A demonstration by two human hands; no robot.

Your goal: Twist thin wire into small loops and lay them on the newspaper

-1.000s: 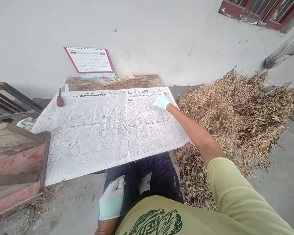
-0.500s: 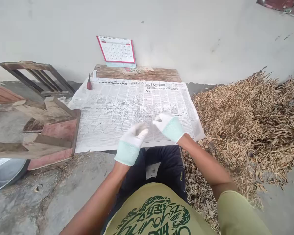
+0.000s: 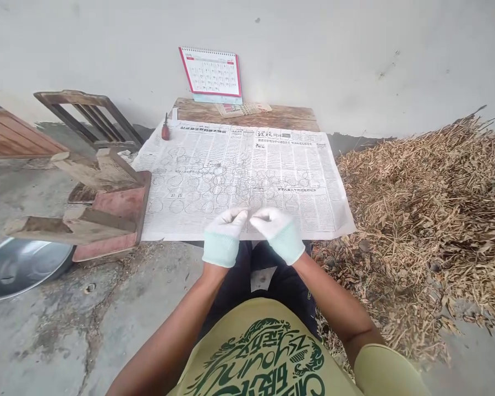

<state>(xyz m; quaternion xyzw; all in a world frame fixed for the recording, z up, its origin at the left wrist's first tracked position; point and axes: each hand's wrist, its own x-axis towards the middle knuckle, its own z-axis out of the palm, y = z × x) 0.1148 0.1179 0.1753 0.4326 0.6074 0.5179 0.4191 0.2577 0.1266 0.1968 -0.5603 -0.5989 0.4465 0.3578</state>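
My left hand (image 3: 224, 235) and my right hand (image 3: 277, 230), both in white gloves, meet in front of me just above the near edge of a spread newspaper (image 3: 247, 165). Their fingers are curled and the fingertips touch each other. Whether anything is pinched between them is hidden. The newspaper covers a low wooden table (image 3: 280, 116) and bears many drawn circles. A small red-handled tool (image 3: 165, 131) lies at its far left corner.
A desk calendar (image 3: 212, 74) leans on the wall behind the table. A big pile of dry stalks and pods (image 3: 429, 209) lies to the right. At left stand an overturned wooden stool (image 3: 107, 209), a metal basin (image 3: 16, 267) and a wooden frame (image 3: 86, 113).
My right hand came back from the far right part of the newspaper, my left hand rose from my lap, and the two met. The view swung left.
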